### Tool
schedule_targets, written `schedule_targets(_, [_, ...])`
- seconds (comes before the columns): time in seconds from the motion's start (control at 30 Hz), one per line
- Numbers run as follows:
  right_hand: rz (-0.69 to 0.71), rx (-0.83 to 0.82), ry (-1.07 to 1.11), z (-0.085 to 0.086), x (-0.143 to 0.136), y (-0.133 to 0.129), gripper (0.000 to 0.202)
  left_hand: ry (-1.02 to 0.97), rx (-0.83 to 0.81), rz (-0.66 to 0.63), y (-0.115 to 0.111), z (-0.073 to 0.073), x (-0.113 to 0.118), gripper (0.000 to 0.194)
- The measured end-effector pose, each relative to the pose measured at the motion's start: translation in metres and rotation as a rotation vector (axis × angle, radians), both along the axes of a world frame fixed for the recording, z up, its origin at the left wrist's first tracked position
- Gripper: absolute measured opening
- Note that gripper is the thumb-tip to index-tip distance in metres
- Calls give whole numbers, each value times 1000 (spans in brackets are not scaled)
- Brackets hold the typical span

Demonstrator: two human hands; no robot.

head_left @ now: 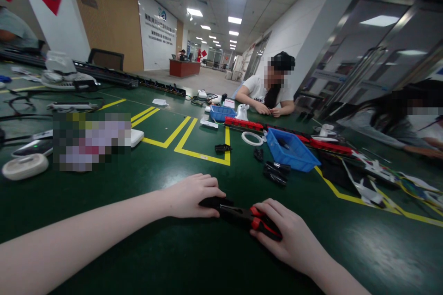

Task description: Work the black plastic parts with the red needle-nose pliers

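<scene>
My right hand (292, 233) is closed around the red and black handles of a pair of pliers (245, 215), whose dark jaws point left. My left hand (194, 197) pinches a small black part (208, 202) between thumb and fingers. The tips of the pliers meet or overlap this part; whether they bite on it cannot be made out. Both hands are low over the green table (194, 253), close to its near side. Beyond them lie shiny black pieces (276, 173) and a smaller black part (223, 148).
A blue bin (299, 162) stands at the right, with a white ring (252, 144) beside it and a red strip (244, 123) behind. Across the table sits a person (266, 94); another leans in at right. White devices (25, 167) and cables lie left. Yellow tape (204, 156) marks the table.
</scene>
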State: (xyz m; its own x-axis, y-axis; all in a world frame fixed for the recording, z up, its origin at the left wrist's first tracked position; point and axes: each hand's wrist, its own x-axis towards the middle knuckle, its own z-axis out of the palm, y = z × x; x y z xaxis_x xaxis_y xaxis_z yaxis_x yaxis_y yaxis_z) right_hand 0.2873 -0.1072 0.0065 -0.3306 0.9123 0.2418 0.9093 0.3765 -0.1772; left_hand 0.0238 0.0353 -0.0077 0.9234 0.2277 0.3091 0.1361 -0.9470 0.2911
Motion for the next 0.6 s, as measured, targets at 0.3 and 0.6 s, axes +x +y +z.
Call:
schedule_targets(0.3, [15, 14, -16, 1, 3, 0, 34, 7, -16, 4, -2, 4, 0, 39])
schedule_targets(0.6, [-4, 1, -27, 2, 6, 2, 34, -3, -9, 12, -1, 2, 0, 40])
